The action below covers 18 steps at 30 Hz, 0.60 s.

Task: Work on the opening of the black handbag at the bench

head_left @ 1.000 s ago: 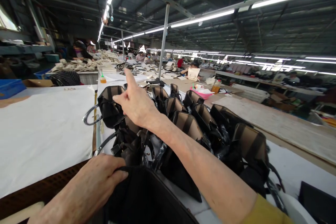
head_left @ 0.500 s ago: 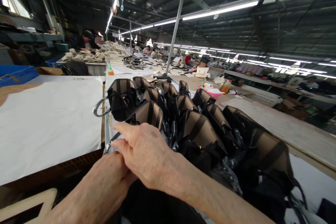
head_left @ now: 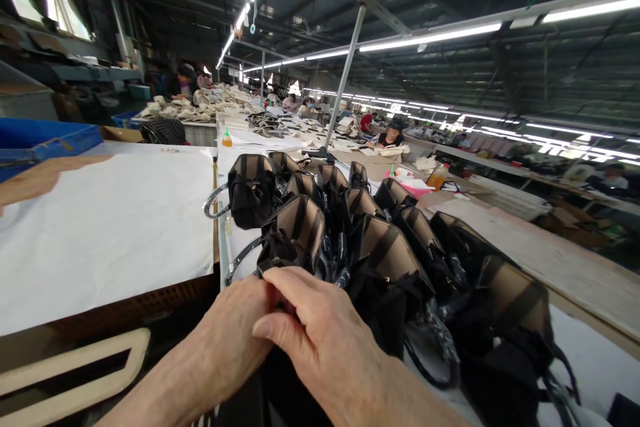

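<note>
A blue bin stands left of a green-tipped orange bottle.

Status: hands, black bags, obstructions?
Left hand and right hand together over black material; grip hidden. Open black bags crowded just beyond.

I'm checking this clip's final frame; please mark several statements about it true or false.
1. The left hand and right hand overlap in the view. True.
2. Both hands wear gloves. False: both are bare.
3. Black handbags stand beyond the hands. True.
4. Every handbag is closed. False: several gape open, showing tan lining.
5. The green-capped bottle is left of the pink container. True.
6. The blue bin is at the view's right edge. False: the blue bin is at the left.
</note>
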Each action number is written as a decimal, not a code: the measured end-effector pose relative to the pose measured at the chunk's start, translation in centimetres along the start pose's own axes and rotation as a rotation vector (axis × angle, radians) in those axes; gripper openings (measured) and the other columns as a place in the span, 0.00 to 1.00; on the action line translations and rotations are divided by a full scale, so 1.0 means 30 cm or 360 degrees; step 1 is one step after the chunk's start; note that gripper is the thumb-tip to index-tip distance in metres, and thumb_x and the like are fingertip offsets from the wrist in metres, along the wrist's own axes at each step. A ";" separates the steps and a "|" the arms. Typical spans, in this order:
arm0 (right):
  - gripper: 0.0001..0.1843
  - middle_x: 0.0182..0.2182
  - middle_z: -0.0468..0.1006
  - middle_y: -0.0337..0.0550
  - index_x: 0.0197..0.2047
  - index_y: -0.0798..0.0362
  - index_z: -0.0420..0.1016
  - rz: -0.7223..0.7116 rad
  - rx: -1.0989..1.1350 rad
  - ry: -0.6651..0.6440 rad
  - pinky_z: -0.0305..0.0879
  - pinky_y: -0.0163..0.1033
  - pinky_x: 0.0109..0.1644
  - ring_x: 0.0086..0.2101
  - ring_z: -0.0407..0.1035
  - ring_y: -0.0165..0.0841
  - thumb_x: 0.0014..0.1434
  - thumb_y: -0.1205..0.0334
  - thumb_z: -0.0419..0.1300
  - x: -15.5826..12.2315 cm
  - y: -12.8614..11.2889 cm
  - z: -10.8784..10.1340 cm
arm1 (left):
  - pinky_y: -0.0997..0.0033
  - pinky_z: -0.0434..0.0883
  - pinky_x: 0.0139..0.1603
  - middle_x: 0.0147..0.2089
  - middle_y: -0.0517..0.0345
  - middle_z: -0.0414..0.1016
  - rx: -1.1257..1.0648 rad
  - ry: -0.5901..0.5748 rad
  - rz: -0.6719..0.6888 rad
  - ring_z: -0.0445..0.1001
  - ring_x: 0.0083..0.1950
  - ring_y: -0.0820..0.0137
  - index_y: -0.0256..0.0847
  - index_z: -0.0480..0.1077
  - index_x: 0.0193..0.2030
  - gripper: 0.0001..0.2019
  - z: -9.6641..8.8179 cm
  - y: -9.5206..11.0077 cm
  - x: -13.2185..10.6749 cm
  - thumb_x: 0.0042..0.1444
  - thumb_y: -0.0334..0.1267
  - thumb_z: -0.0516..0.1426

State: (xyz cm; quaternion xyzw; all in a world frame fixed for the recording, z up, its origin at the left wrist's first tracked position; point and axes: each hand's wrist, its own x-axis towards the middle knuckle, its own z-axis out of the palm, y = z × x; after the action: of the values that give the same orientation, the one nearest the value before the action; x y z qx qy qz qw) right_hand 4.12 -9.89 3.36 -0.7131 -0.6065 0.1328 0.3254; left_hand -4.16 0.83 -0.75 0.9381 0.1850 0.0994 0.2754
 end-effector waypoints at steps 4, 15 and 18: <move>0.16 0.46 0.72 0.38 0.47 0.48 0.66 0.0130 -0.0233 -0.0047 0.64 0.37 0.47 0.44 0.67 0.33 0.54 0.65 0.56 -0.075 -0.006 -0.013 | 0.75 0.58 0.27 0.25 0.59 0.68 -0.0038 -0.0123 -0.0061 0.65 0.27 0.72 0.39 0.67 0.26 0.08 -0.047 0.031 -0.025 0.46 0.31 0.47; 0.22 0.34 0.79 0.46 0.54 0.51 0.65 0.0582 -0.1057 -0.0111 0.70 0.43 0.38 0.34 0.73 0.40 0.55 0.62 0.52 -0.305 0.053 0.037 | 0.76 0.49 0.21 0.16 0.65 0.53 -0.0328 -0.0215 0.0089 0.53 0.21 0.78 0.36 0.57 0.17 0.09 -0.102 -0.038 -0.121 0.43 0.34 0.52; 0.14 0.31 0.78 0.45 0.43 0.48 0.73 0.0579 -0.1069 -0.0162 0.68 0.42 0.37 0.33 0.73 0.40 0.56 0.59 0.50 -0.339 0.045 0.060 | 0.76 0.49 0.20 0.16 0.65 0.53 -0.0369 -0.0276 0.0131 0.53 0.20 0.79 0.36 0.58 0.17 0.09 -0.123 -0.053 -0.156 0.43 0.35 0.53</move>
State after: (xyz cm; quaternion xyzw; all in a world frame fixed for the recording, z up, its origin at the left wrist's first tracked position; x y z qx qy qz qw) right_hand 1.80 -19.08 -0.92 -0.8686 -0.4951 0.0175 0.0143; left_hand -9.97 1.97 1.02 0.9119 0.1094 0.0500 0.3925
